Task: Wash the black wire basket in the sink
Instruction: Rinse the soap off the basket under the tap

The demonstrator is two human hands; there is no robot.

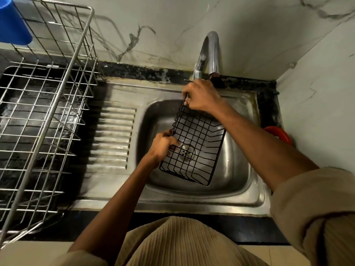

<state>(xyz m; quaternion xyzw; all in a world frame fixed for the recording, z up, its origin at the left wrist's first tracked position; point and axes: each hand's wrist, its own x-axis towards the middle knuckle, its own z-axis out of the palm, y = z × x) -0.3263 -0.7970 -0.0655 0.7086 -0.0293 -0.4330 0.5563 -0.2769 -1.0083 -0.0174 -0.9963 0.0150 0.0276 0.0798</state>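
Kitchen corner, marble-patterned wall tiles (172, 22) behind and to the right; dark speckled counter (146, 71) around the steel unit.

Sink (247, 166): one, stainless steel, single bowl with one ribbed draining board (113, 137) on its left. One round drain (186, 152) at the bowl's bottom, seen through the wire.

Tap (210, 52): one, curved chrome spout, mounted at the back edge of the bowl. Whether water is running cannot be told for certain.

Black wire basket (199, 148): one, rectangular grid, held tilted over the bowl, its far end raised toward the tap and its near end lower above the front of the bowl.

Hands: two. Left hand (163, 145) closed around the basket's left rim near the middle of that side. Right hand (201, 96) closed on the far upper corner, just below the spout. Both forearms bare; one beige sleeve (315, 204) shows at right.

Dish rack (44, 116): one, bare steel wire, large, on the counter left of the draining board.

Blue plastic cup (13, 24): one, at the rack's far left corner.

Red object (278, 133): one, partly hidden behind the right arm, kind unclear.
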